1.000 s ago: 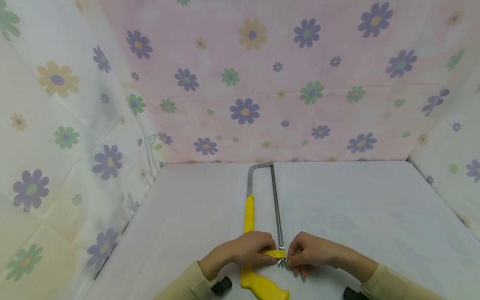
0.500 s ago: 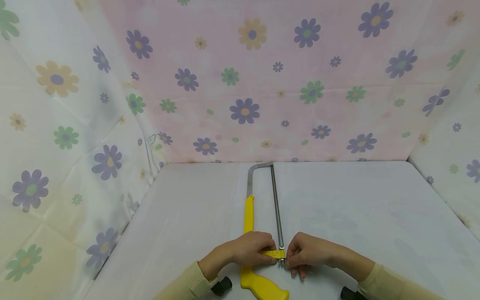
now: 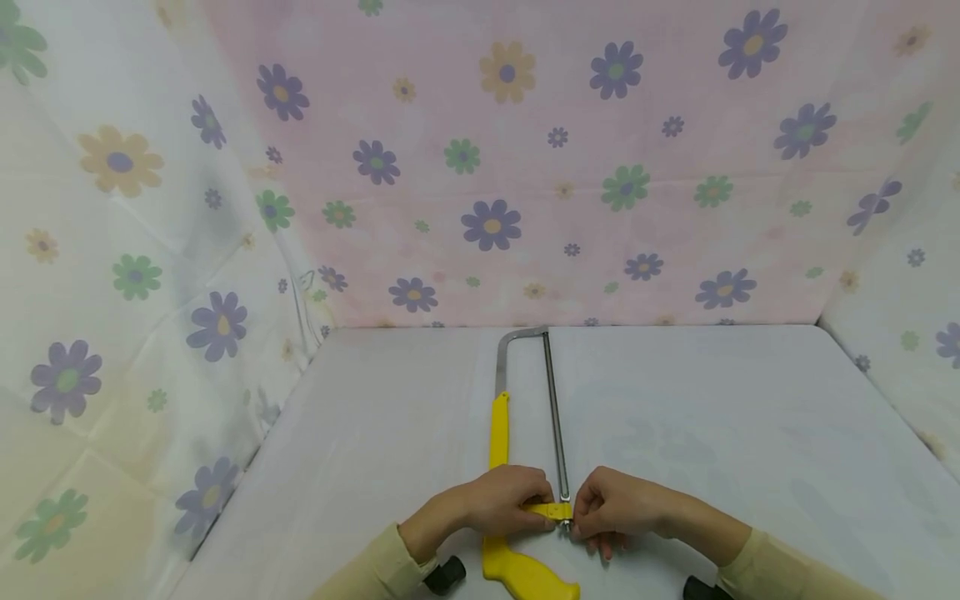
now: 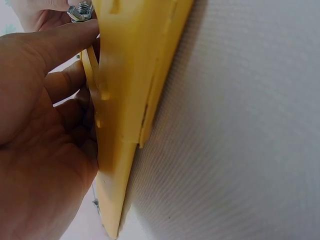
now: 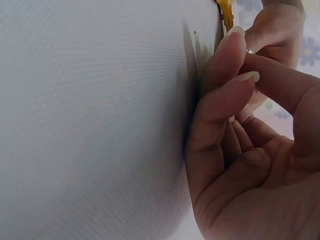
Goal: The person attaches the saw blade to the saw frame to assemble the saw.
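A hacksaw with a yellow frame [image 3: 499,429] lies on the white table, its curved metal end pointing away from me. Its grip [image 3: 532,573] is nearest me, and the long metal blade side [image 3: 555,408] runs along the right. My left hand [image 3: 504,500] holds the yellow cross arm [image 3: 553,510], thumb and fingers on either side of it. At the arm's end sits a small metal wing nut [image 3: 566,527], whose threaded bolt [image 4: 83,7] shows in the left wrist view. My right hand [image 3: 621,503] pinches at the wing nut; its fingers hide the contact in the right wrist view.
The white table surface [image 3: 712,433] spreads around the saw. Flowered cloth [image 3: 555,183] hangs behind the table and along both sides. Dark wrist gear [image 3: 446,575] sits under the left sleeve, with similar gear [image 3: 703,588] at the right one.
The wing nut's wings stood spread a second ago and look narrower now, so it has turned. My right fingertips shifted slightly around it, while my left hand and the hacksaw stayed in place.
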Demonstrator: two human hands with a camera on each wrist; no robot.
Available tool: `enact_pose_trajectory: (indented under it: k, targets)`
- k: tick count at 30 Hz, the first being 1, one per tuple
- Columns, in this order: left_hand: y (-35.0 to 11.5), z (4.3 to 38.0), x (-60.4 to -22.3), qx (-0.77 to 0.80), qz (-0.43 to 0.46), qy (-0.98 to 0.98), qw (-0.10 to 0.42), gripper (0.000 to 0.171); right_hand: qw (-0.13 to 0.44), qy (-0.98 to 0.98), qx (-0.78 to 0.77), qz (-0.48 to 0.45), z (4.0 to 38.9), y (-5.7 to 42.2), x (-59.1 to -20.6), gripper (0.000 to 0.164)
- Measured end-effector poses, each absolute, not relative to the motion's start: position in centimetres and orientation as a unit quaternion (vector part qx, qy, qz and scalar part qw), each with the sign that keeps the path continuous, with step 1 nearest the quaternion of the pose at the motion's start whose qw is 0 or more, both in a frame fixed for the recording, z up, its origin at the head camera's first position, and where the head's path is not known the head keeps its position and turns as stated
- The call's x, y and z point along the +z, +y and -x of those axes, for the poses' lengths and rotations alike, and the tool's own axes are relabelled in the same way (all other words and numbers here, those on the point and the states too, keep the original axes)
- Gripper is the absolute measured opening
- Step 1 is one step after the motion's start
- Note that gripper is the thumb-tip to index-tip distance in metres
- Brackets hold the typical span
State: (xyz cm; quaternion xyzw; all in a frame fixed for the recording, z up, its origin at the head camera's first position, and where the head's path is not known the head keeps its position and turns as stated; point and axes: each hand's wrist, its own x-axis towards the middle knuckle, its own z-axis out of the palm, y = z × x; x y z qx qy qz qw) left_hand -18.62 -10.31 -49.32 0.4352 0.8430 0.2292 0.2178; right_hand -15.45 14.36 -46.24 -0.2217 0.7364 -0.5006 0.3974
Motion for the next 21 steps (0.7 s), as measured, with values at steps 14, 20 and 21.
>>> enact_pose_trajectory:
  k: [14,20,21]
  targets:
    - [-10.3,18.7,-49.5,0.229,-0.44,0.841,0.218,0.009,0.405,0.735,-0.499,0.217,15.5,13.9,-46.0,0.014]
    - [-10.3,18.6,-49.4,0.224,-0.445,0.839,0.218,0.01,0.397,0.752,-0.485,0.206,15.2,13.7,-45.7,0.03]
    - [-10.2,18.7,-49.4,0.223,-0.446,0.839,0.22,0.011,0.395,0.755,-0.483,0.203,15.2,13.6,-45.7,0.034]
